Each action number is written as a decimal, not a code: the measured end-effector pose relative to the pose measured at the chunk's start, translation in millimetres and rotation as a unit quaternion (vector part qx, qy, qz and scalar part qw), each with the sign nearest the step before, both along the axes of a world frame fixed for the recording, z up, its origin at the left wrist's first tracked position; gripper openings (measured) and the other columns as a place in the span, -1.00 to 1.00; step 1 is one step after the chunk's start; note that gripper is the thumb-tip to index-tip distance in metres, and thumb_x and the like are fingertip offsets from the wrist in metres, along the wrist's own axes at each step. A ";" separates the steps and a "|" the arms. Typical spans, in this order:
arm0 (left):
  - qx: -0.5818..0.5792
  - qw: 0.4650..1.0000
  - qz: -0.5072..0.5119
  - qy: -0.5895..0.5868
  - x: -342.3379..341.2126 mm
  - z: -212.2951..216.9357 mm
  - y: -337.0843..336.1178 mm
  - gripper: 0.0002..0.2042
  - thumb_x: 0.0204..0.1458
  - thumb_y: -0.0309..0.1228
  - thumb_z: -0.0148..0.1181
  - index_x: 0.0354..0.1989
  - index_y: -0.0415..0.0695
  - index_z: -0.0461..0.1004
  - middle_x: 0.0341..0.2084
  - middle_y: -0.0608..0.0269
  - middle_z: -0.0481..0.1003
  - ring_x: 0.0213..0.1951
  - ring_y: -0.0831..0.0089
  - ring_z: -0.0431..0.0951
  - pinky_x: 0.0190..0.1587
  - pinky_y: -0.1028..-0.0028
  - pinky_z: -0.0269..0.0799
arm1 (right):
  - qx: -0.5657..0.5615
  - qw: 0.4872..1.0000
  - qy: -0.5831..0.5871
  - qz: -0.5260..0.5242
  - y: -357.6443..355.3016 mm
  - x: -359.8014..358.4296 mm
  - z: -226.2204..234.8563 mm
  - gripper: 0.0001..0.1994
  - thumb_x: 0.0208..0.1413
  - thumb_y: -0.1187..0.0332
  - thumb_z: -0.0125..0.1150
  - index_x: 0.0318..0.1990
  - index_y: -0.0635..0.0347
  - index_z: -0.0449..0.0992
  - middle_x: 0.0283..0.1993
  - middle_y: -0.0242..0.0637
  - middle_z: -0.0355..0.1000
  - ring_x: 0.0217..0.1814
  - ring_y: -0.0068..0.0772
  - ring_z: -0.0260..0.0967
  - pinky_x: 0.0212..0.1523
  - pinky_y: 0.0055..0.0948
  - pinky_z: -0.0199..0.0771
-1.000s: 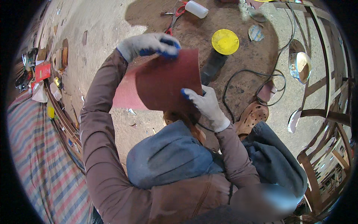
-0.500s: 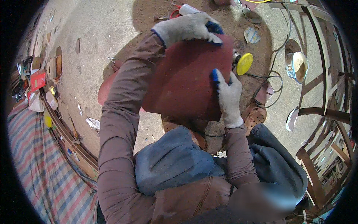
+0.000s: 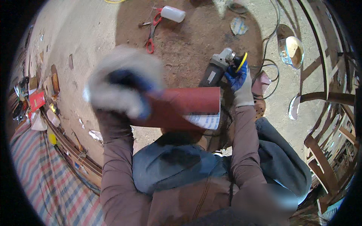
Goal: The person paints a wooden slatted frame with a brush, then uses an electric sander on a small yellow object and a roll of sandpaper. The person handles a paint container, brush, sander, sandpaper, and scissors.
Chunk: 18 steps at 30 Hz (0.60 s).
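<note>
My left hand (image 3: 126, 84), in a blue-palmed work glove and smeared by motion, grips the left end of a dark red sandpaper sheet (image 3: 188, 98). The sheet curls over itself, and part of its pale printed back shows at the right end. Beyond the sheet, an angle grinder (image 3: 217, 69) with a yellow-edged round pad (image 3: 241, 62) sits on the floor. My gloved right hand (image 3: 240, 84) has its fingers closed against the pad and grinder head. The grinder's lower body is hidden behind the sandpaper.
Red-handled scissors (image 3: 152, 32) lie beside a white bottle (image 3: 172, 14) at the far side. A round paper piece (image 3: 238, 26) rests nearby. At right stand a tub of tan material (image 3: 293, 51) and a looping black cord (image 3: 278, 71). Striped cloth (image 3: 49, 169) covers the left.
My left hand has swung left and nearer, and the sandpaper has gone from spread flat to curled. My right hand has let go of the sheet and taken hold of the grinder's pad end.
</note>
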<state>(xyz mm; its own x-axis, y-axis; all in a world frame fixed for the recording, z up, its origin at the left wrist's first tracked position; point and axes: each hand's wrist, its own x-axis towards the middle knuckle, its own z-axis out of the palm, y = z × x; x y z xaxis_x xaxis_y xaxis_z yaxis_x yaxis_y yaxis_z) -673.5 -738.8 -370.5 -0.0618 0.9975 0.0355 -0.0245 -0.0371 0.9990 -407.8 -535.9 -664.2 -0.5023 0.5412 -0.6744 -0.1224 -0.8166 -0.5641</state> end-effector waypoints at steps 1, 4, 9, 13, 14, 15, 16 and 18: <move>0.121 0.993 0.007 0.001 -0.7 1.6 -6.2 -0.60 -0.24 -0.19 0.54 -0.34 -0.27 0.62 -0.49 0.21 0.57 -0.44 0.33 0.58 -0.37 0.39 0.45 | 0.034 0.999 -0.038 0.016 1.7 -4.1 5.3 -0.43 0.28 -0.05 0.23 0.26 0.06 0.26 0.05 -0.21 0.41 0.02 -0.26 0.46 -0.06 -0.12 0.62; 0.141 0.983 0.010 0.120 0.4 27.4 -33.2 -0.55 -0.32 -0.11 0.56 -0.39 -0.26 0.64 -0.57 0.17 0.59 -0.51 0.21 0.62 -0.41 0.30 0.49 | 0.172 0.974 -0.129 0.066 -13.4 -40.4 34.7 -0.28 0.16 0.01 0.40 0.31 0.18 0.20 0.14 -0.14 0.39 0.12 -0.17 0.43 0.11 -0.10 0.54; 0.040 0.956 0.220 0.189 38.4 16.2 -60.6 -0.53 -0.38 -0.24 0.60 -0.27 -0.24 0.63 -0.41 0.14 0.62 -0.36 0.14 0.64 -0.23 0.30 0.54 | 0.359 0.882 -0.249 0.178 -68.0 -46.1 -18.1 -0.01 -0.17 0.05 0.65 0.32 0.42 0.20 0.24 0.01 0.38 0.21 -0.16 0.41 0.25 -0.28 0.38; 0.059 0.989 0.027 0.135 38.7 43.3 -59.6 -0.60 -0.31 -0.31 0.60 -0.30 -0.25 0.63 -0.43 0.12 0.61 -0.41 0.10 0.62 -0.32 0.31 0.52 | 0.252 0.784 -0.277 0.494 -70.9 -77.2 84.1 -0.29 -0.15 -0.17 0.54 -0.13 0.42 0.65 -0.18 0.02 0.63 -0.11 -0.11 0.60 -0.01 -0.22 0.52; 0.104 0.985 0.034 0.137 37.2 22.4 -49.9 -0.62 -0.28 -0.32 0.59 -0.30 -0.25 0.63 -0.43 0.12 0.61 -0.42 0.11 0.62 -0.33 0.30 0.52 | 0.311 0.753 -0.341 0.469 -46.0 -66.6 64.2 -0.25 -0.15 -0.22 0.50 -0.14 0.43 0.65 -0.16 0.06 0.62 -0.08 -0.07 0.60 0.00 -0.21 0.51; 0.097 0.980 0.074 0.160 47.3 33.9 -56.5 -0.64 -0.25 -0.32 0.59 -0.30 -0.25 0.63 -0.43 0.12 0.61 -0.43 0.13 0.61 -0.34 0.30 0.52 | 0.352 0.719 -0.356 0.483 -47.0 -70.3 34.3 -0.22 -0.15 -0.27 0.46 -0.14 0.45 0.64 -0.14 0.10 0.62 -0.05 -0.04 0.60 0.01 -0.19 0.51; 0.114 0.982 0.059 0.140 47.1 29.5 -54.1 -0.65 -0.23 -0.33 0.58 -0.30 -0.26 0.64 -0.43 0.12 0.61 -0.44 0.13 0.61 -0.34 0.30 0.52 | 0.396 0.675 -0.387 0.487 -41.7 -67.5 14.9 -0.18 -0.15 -0.32 0.42 -0.15 0.47 0.64 -0.12 0.14 0.61 -0.01 0.00 0.60 0.02 -0.18 0.51; 0.139 0.984 0.036 0.106 47.4 29.6 -52.7 -0.67 -0.18 -0.34 0.56 -0.28 -0.27 0.64 -0.43 0.12 0.61 -0.45 0.15 0.62 -0.35 0.29 0.51 | 0.402 0.670 -0.372 0.501 -40.0 -71.0 21.0 -0.21 -0.13 -0.30 0.41 -0.14 0.44 0.64 -0.09 0.15 0.61 0.03 0.04 0.58 0.04 -0.17 0.51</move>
<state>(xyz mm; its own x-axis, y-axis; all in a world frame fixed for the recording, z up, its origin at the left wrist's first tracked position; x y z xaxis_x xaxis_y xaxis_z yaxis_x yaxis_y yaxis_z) -626.1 -791.5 -341.0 -0.0937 0.9410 0.3253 0.1959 -0.3029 0.9327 -478.8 -575.9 -643.2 -0.5708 0.5224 -0.6335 0.8202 0.3255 -0.4705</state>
